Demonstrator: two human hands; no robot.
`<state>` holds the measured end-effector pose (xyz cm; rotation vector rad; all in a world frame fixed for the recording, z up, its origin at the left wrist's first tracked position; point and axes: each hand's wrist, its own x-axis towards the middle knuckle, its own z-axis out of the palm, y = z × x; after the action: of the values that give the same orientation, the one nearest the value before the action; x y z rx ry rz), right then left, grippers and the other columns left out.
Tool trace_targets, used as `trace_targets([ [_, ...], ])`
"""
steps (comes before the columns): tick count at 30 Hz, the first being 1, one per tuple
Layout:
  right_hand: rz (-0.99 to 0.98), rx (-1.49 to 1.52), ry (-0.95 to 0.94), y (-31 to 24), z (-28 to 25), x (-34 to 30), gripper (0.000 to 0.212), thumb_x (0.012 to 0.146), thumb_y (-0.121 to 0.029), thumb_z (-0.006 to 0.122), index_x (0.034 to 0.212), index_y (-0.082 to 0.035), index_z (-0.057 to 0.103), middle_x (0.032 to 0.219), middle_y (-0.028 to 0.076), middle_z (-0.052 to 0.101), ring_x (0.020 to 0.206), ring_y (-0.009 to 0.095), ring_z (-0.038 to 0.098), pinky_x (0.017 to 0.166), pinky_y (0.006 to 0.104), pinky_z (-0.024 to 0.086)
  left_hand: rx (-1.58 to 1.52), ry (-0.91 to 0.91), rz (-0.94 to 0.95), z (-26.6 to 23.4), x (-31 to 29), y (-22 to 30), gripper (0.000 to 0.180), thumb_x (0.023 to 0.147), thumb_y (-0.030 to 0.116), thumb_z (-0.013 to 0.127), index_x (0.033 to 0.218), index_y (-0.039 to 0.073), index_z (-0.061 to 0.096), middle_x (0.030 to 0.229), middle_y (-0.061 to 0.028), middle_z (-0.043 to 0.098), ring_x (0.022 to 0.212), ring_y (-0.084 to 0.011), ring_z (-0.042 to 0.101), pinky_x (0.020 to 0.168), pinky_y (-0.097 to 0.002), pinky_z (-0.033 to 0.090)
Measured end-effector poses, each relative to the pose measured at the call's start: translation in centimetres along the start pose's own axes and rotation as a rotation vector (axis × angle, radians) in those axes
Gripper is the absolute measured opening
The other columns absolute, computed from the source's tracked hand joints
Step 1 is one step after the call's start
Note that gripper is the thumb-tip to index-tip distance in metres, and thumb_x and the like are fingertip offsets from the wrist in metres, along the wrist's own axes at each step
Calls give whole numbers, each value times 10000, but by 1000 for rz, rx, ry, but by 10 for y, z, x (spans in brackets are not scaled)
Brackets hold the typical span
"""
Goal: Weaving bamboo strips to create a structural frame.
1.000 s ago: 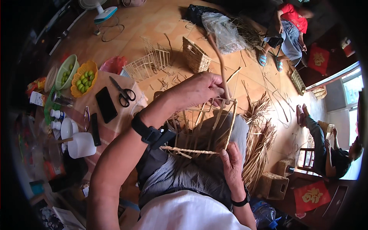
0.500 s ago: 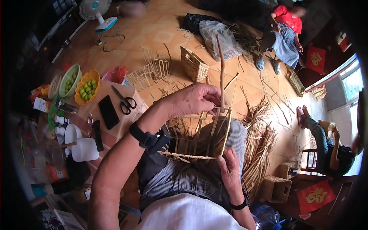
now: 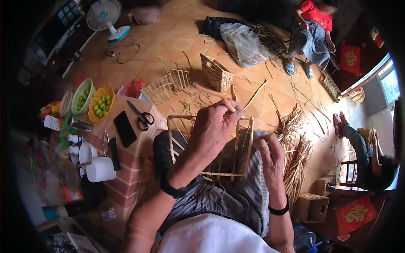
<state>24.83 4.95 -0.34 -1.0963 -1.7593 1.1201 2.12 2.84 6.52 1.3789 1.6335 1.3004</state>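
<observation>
An open box-shaped basket frame (image 3: 169, 135) of thin rods, its edges partly wrapped in straw, rests on my lap. My left hand (image 3: 217, 126) is closed at the frame's far right corner, pinching a tan dried plant stem (image 3: 209, 90) whose free end points left and away from me. Its wrist and forearm hide part of the frame. My right hand (image 3: 272, 158) is raised just right of the frame, apart from it, with its fingers loosely parted and nothing visible in them.
A bundle of dried stalks (image 3: 295, 156) lies right of my knee. Beyond my lap stand a woven basket (image 3: 217, 71) and a bare wire-like frame (image 3: 162, 86). On the left table (image 3: 154, 120) are scissors (image 3: 144, 119), a black phone (image 3: 125, 129) and fruit bowls. Two people sit at the right.
My left hand has swung the stem from upright to pointing left. My right hand has let go of the frame's near right corner and risen beside it. The frame has turned slightly.
</observation>
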Motion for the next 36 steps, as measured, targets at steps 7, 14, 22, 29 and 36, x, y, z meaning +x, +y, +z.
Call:
trace_targets([
  [7,-19,317,-156,-25,18,46,395,1053,-288,768,1310,-11,653,1188,105,703,1163,182,652,990,353,528,-30,179,151,5,-16,-9,134,1063,139,731,1091,8,739,916,-97,757,847,-185,722,763,-332,552],
  [14,-145,194,-229,-38,24,73,140,995,-3,791,1127,9,748,911,56,767,854,112,707,787,283,583,-384,415,60,13,-58,-1,142,1117,98,662,1219,4,633,1020,-41,696,988,-104,682,896,-275,560],
  [22,-288,-75,78,-58,32,38,120,950,-12,829,1050,-8,764,838,121,783,793,141,772,682,305,596,-438,17,-193,18,-65,-10,368,1125,181,666,1400,-59,626,1213,-116,762,1090,-155,734,976,-303,586],
  [29,-403,-389,139,-73,48,-4,408,856,-20,784,1245,-22,662,978,150,669,809,353,715,641,443,591,-386,-169,-179,7,-78,5,364,1080,160,716,1371,-39,622,1147,-25,705,1094,-83,661,949,-262,546],
  [36,-201,-418,-195,-77,72,-55,797,959,-61,680,1641,97,300,1432,308,522,1232,472,640,926,461,624,-126,69,-203,9,-106,-8,230,1045,62,676,1244,-52,680,1055,-138,726,967,-234,717,873,-360,562],
])
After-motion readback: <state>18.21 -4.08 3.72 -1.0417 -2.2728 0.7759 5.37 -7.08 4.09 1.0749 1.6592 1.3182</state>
